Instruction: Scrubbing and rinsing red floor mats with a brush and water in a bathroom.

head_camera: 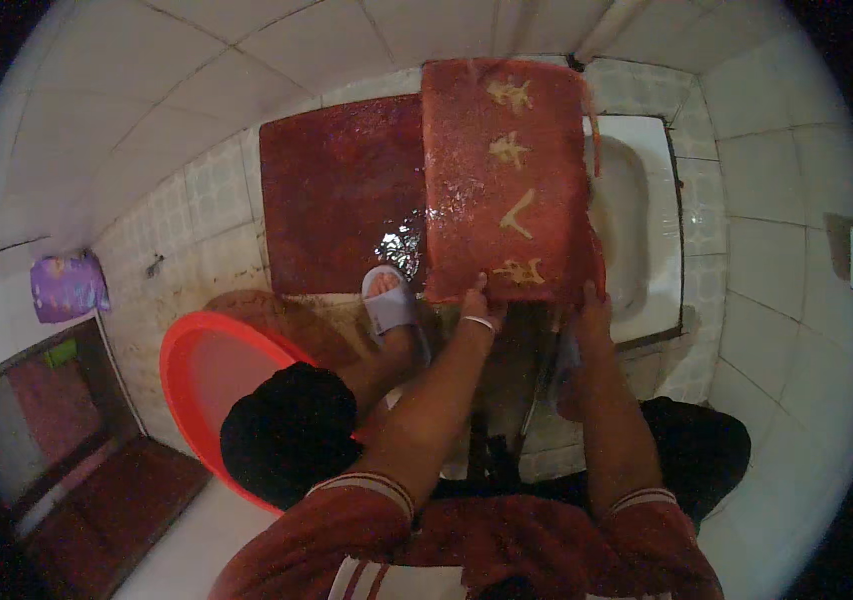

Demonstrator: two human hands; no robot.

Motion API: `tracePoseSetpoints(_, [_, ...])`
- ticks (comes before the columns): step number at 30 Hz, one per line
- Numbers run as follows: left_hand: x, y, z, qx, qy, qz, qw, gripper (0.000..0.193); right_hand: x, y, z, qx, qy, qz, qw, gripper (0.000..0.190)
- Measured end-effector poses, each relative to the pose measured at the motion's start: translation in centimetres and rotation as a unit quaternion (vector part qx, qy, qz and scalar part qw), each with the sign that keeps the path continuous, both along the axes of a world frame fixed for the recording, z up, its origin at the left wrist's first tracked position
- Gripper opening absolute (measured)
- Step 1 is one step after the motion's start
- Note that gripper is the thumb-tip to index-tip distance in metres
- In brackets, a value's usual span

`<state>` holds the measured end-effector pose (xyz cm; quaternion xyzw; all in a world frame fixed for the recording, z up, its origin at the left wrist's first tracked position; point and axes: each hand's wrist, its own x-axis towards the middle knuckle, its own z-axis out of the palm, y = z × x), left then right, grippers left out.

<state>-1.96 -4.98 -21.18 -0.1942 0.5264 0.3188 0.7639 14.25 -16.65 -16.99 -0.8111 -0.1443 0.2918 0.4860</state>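
A wet red mat (505, 180) with yellow characters lies in front of me, its right side over a white ceramic squat toilet pan (651, 247). At its near edge my left hand (481, 306) grips the mat, thumb on top. My right hand (594, 309) holds the near right corner, where the edge hangs in a loose fold. The fingers under the mat are hidden. To the left, a darker red wet sheet (336, 195) lies flat on the floor, with water shining on it; whether it is part of the same mat I cannot tell.
A large red plastic basin (185, 375) stands at my left, partly behind my knee. My slippered foot (387, 300) is at the dark sheet's near edge. Tiled walls (764, 180) close in the space. A purple bag (69, 286) hangs near a doorway with a brown mat (111, 517).
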Motion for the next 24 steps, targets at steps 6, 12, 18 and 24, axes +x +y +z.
tracePoseSetpoints(6, [-3.0,5.1,9.3,0.430,0.344,-0.300,0.779,0.044,-3.1,1.3,2.8,-0.260,0.211,0.032,0.942,0.046])
tracePoseSetpoints(12, [-8.4,1.5,4.6,0.384,0.411,-0.312,0.765,0.045,-7.9,-5.7,-5.4,-0.133,-0.048,0.100,0.985,0.052])
tracePoseSetpoints(18, [-8.6,2.9,5.2,0.261,0.351,-0.282,0.854,0.048,-7.9,-6.9,-4.1,-0.295,-0.128,0.167,0.932,0.061])
tracePoseSetpoints(24, [-13.8,3.8,-1.7,0.236,0.415,-0.303,0.825,0.056,-7.0,-5.3,-7.0,-0.429,-0.075,0.281,0.855,0.054])
